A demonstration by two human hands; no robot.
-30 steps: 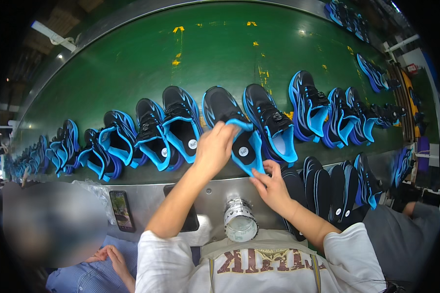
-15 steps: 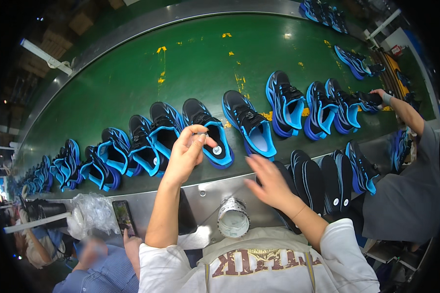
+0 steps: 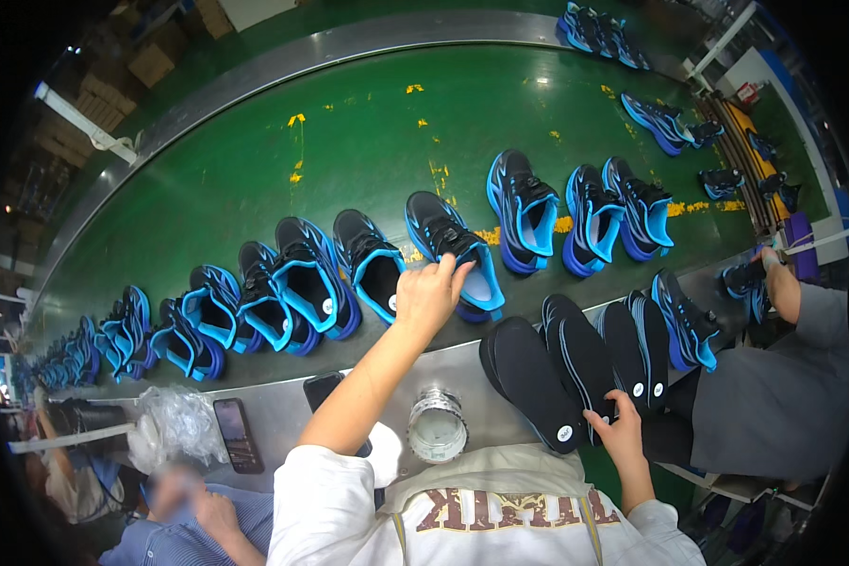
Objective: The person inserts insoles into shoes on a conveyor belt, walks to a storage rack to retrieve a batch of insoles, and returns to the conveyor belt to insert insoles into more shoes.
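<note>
A black running shoe with blue trim (image 3: 441,219) stands on the green belt, its toe away from me and a pale lining showing inside. My left hand (image 3: 429,297) is at its opening, thumb and fingers closed on the near left collar. At right, several black insoles lie in an overlapping row on the metal ledge. My right hand (image 3: 623,436) has thumb and forefinger on the heel of a black insole with pale edge lines (image 3: 571,349). Beside it lies another black insole (image 3: 528,377) with a round white sticker at its heel.
More matching shoes (image 3: 302,264) line the green belt (image 3: 349,141) on both sides. On the metal ledge stand a clear roll or cup (image 3: 437,429), phones (image 3: 239,436) and crumpled plastic (image 3: 181,424). Co-workers sit at left and right; a co-worker's hand (image 3: 781,283) is near another shoe.
My left hand has moved right and down onto the shoe collar. My right hand has come back from over the ledge to the insoles. The shoes near me have shifted slightly left.
</note>
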